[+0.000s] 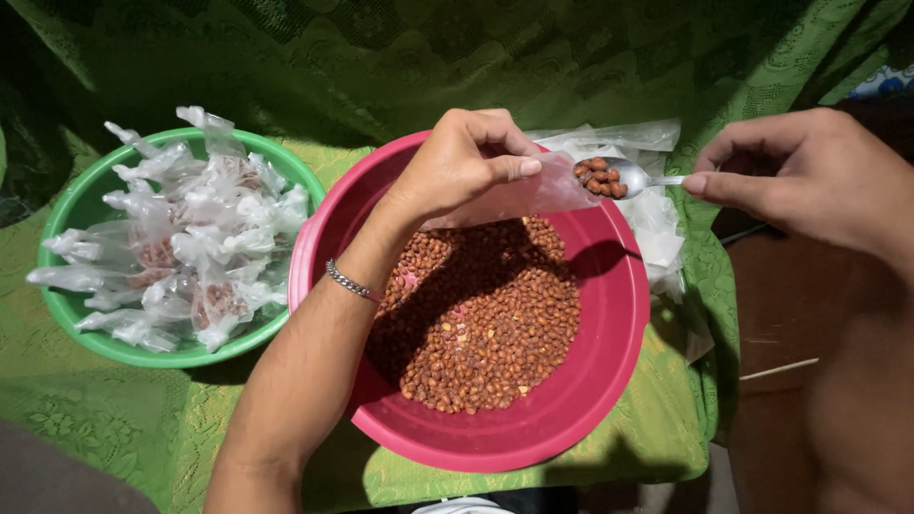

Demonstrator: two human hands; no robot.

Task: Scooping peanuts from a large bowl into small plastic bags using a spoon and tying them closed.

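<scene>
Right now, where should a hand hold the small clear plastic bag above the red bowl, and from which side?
Grip the small clear plastic bag at its open mouth, coming from the left as the left hand does. The mouth faces right toward the metal spoon, so pinching its near edge keeps it open and unblocked.

left hand (466, 162) holding bag (533, 195), right hand (809, 176) spooning peanuts (598, 177)

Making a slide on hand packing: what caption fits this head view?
Left hand holds a clear bag open over a red bowl of nuts while right hand tips in a spoon.
</scene>
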